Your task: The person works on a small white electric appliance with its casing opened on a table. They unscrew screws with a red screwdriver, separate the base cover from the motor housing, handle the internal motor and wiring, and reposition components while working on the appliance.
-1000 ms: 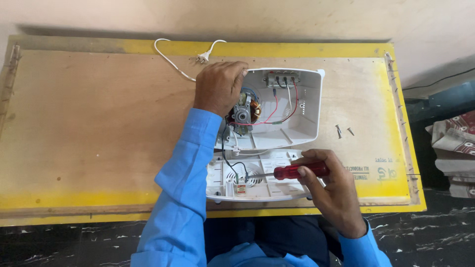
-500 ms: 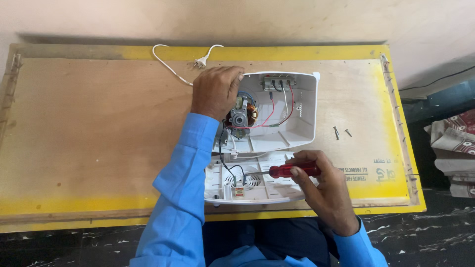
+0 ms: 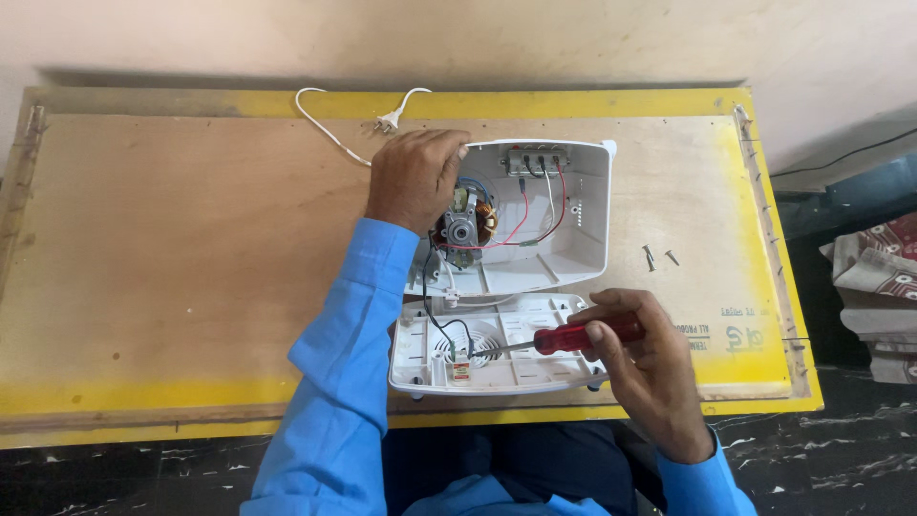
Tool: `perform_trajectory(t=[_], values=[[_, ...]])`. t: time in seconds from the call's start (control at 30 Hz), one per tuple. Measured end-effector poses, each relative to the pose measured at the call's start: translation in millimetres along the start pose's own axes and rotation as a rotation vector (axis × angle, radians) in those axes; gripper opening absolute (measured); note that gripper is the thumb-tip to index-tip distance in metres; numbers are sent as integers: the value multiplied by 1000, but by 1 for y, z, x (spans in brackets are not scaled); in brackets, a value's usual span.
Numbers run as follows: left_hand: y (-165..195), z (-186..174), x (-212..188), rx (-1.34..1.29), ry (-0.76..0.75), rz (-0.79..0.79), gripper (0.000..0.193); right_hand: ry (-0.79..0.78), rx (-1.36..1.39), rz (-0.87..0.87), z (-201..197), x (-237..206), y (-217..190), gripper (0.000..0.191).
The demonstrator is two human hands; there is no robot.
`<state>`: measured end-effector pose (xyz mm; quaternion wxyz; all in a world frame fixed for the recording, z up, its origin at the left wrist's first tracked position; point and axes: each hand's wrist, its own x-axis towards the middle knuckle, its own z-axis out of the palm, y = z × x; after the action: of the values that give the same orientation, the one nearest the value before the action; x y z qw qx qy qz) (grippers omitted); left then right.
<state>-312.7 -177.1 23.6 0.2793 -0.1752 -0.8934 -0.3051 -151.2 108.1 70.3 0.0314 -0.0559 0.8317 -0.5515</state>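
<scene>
Nearest: right hand (image 3: 642, 355) wrapped tight round red screwdriver (image 3: 573, 336), grip near handle's rear end, shaft pointing left, tip down inside lower white housing half (image 3: 497, 361). Held low and nearly flat, prob. to reach a fastener or terminal beside small green-red part (image 3: 460, 368) w/o snagging black wires (image 3: 435, 320). Exact spot under tip too small to tell.

Lower half lies open-side up at counter's (image 3: 191, 248) near edge, overhanging yellow border slightly; close to body, so easy to reach. Near rim partly lost behind blue sleeve (image 3: 349, 382).

Next: upper white housing half (image 3: 564, 225), also open-side up, touching lower half along 1 edge, joined to it by wires. Motor w/ copper windings (image 3: 465, 227) at its left side; red, white, blue leads run up to terminal block (image 3: 535, 160) at far wall.

Left hand (image 3: 415, 177) curled, palm down over shell's left rim and motor, prob. steadying it. Fingertips hidden underneath, so can't tell if gripping rim or just pressing down. Part of motor covered by hand.

Right of housing: 2 or 3 loose dark screws (image 3: 657, 256) on bare wood, set apart, well clear of work.

Farthest: white cord w/ plug (image 3: 387, 121), looped at back edge, unplugged. Where cord enters housing hidden behind left hand.
</scene>
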Motion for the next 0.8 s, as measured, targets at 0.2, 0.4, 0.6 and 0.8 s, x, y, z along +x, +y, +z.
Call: perform_trajectory(t=[0.2,0.4,0.6,0.8], values=[[-5,-12,-13,-93,65,7,17,39,48,15,-7,-2,5,30],[-12,-23,-53,-86,240,-170,38,0,53,34,3,1,11,29],[-9,-5,-95,-547,183,-497,58,-64,10,5,13,3,9,28],[-11,17,-116,-377,268,-443,52,-75,-5,19,28,6,5,27]])
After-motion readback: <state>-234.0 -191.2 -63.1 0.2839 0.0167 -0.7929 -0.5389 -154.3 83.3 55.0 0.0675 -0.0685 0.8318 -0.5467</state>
